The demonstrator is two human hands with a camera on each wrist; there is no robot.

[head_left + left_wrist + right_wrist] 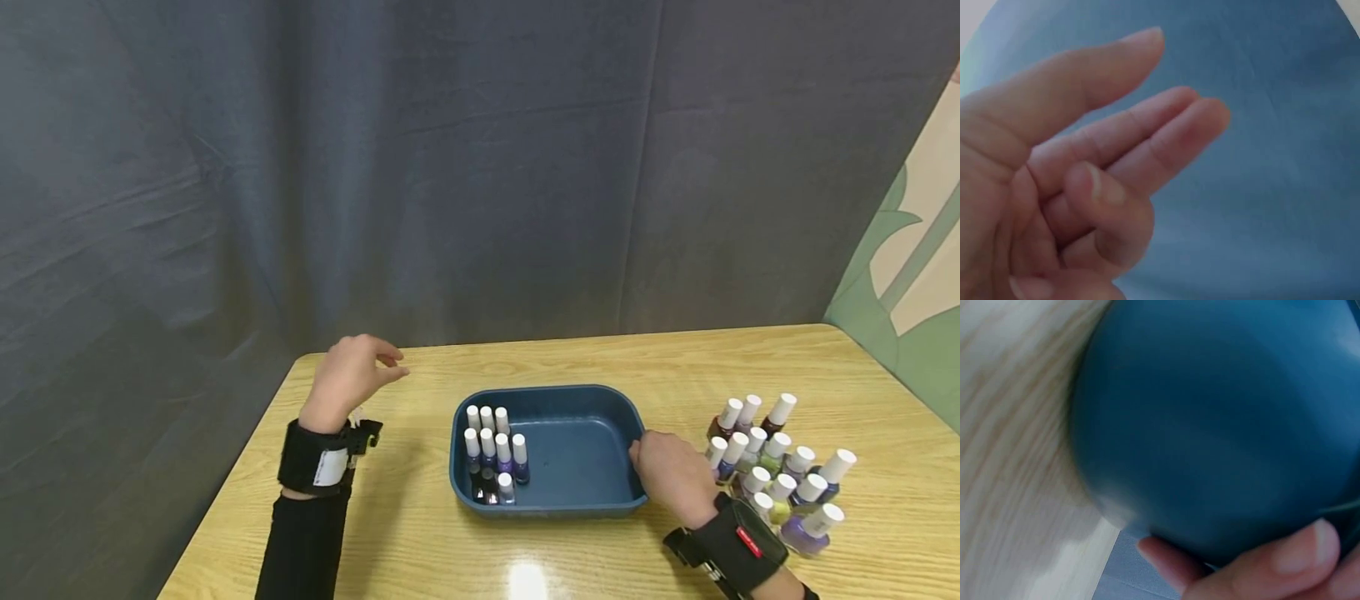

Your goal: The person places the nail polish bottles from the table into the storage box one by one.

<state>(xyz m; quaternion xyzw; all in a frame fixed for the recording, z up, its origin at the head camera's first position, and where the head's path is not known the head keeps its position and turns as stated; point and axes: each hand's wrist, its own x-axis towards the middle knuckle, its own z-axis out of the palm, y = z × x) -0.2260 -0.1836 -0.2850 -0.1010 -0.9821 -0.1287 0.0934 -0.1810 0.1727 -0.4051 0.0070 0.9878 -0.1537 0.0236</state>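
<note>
My right hand (675, 475) grips the right end of a dark blue plastic tray (585, 510). In the right wrist view its fingers (1300, 553) curl at the rim, close against the tray's smooth wall (1210, 425). Several nail polish bottles (521, 458) with white caps stand upright in rows at the tray's left end, mostly in purple and dark shades. My left hand (348, 375) is raised over the table's far left part, left of the tray. It holds nothing; its fingers (1179, 137) are loosely bent, with the thumb apart from them.
A cluster of several more white-capped nail polish bottles (780, 492) stands on the wooden table (420, 550), right of the tray and beside my right wrist. A dark grey curtain (480, 167) hangs behind the table's back edge. Patterned fabric (915, 250) shows at far right.
</note>
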